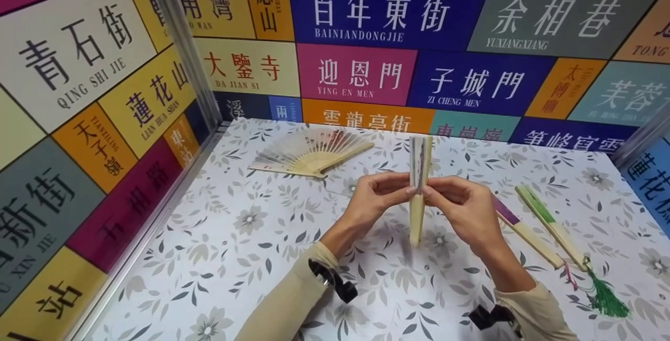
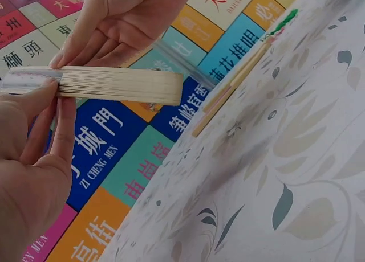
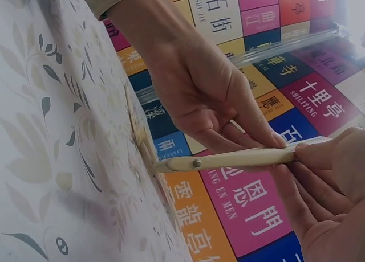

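A nearly folded hand fan (image 1: 416, 215) with pale wooden ribs stands upright above the table, its pivot end down. My left hand (image 1: 374, 194) pinches it from the left between thumb and fingers. From the other side my right hand (image 1: 463, 205) pinches it at the same height, where the leaf meets the bare ribs. In the left wrist view the stacked ribs of the folding fan (image 2: 122, 85) lie close together. The right wrist view shows the metal pivot on the fan (image 3: 228, 160) near its rounded end.
An opened fan (image 1: 314, 155) lies at the back left of the flower-patterned table (image 1: 251, 262). To the right lie a folded purple fan (image 1: 528, 233) and a folded green fan (image 1: 552, 226) with a green tassel (image 1: 607, 294). Sign-covered walls (image 1: 361, 74) stand behind and at the left.
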Motion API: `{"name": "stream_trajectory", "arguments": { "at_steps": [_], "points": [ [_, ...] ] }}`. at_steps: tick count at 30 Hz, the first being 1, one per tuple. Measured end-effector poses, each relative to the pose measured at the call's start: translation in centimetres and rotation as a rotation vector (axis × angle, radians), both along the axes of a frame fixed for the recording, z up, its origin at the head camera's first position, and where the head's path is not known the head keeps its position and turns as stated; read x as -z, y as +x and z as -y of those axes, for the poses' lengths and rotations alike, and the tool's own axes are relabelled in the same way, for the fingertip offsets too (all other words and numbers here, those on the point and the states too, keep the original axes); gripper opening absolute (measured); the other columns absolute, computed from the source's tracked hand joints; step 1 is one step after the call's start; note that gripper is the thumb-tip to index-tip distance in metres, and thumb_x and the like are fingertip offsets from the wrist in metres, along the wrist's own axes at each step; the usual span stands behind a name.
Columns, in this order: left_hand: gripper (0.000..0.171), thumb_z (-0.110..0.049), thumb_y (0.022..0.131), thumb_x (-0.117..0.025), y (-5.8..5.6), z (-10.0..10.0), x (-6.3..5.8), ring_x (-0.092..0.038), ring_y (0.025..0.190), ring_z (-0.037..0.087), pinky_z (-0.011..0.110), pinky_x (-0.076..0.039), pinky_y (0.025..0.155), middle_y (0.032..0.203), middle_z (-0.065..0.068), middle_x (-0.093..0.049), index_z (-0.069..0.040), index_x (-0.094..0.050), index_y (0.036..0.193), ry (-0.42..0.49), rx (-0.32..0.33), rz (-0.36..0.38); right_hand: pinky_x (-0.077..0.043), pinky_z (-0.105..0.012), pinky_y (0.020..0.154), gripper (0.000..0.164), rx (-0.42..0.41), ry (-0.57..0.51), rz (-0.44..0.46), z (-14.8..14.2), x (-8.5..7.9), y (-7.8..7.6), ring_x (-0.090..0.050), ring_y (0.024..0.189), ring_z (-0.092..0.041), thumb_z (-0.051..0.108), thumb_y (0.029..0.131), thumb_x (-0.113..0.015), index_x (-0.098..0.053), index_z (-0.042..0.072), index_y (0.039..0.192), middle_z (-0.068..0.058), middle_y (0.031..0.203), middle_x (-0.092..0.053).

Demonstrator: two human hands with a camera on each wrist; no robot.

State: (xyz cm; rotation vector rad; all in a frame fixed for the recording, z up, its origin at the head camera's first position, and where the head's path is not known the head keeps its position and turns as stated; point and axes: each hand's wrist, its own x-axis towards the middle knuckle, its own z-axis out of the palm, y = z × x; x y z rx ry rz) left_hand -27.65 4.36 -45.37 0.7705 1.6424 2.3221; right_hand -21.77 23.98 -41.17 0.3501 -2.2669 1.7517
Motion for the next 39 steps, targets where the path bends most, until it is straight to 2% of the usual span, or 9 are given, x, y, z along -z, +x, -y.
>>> {"name": "stream_trajectory", "arguments": {
  "at_steps": [15,32,39],
  "points": [
    [0.032,-0.008,0.091,-0.074,0.0,-0.1,0.7,-0.072,0.106,0.025,0.039,-0.061,0.098,0.116,0.014,-0.074,-0.005,-0.07,0.123,0.043,-0.013,0.074,-0.065,-0.033,0.08,0.032,-0.014,-0.075,0.076,-0.1,0.4,-0.1,-0.077,0.088,-0.022,0.021,0.092,-0.074,-0.07,-0.004,0.112,-0.014,0.099,-0.077],
    [0.031,-0.002,0.086,-0.077,-0.4,0.4,0.4,-0.074,0.096,0.026,0.043,-0.062,0.094,0.109,0.019,-0.074,0.002,-0.07,0.116,0.173,-0.133,0.181,-0.064,-0.034,0.083,0.036,0.009,-0.223,0.097,-0.9,0.6,-0.5,-0.076,0.091,-0.022,0.017,0.092,-0.073,-0.061,-0.008,0.115,-0.012,0.101,-0.077],
    [0.028,0.002,0.086,-0.076,-0.6,0.5,0.4,-0.075,0.092,0.023,0.044,-0.063,0.092,0.102,0.014,-0.075,0.003,-0.07,0.113,0.229,-0.168,0.21,-0.064,-0.036,0.081,0.035,0.002,-0.363,0.114,-1.4,0.9,-0.9,-0.076,0.088,-0.023,0.009,0.091,-0.073,-0.058,-0.013,0.115,-0.013,0.098,-0.076]
  ]
}}
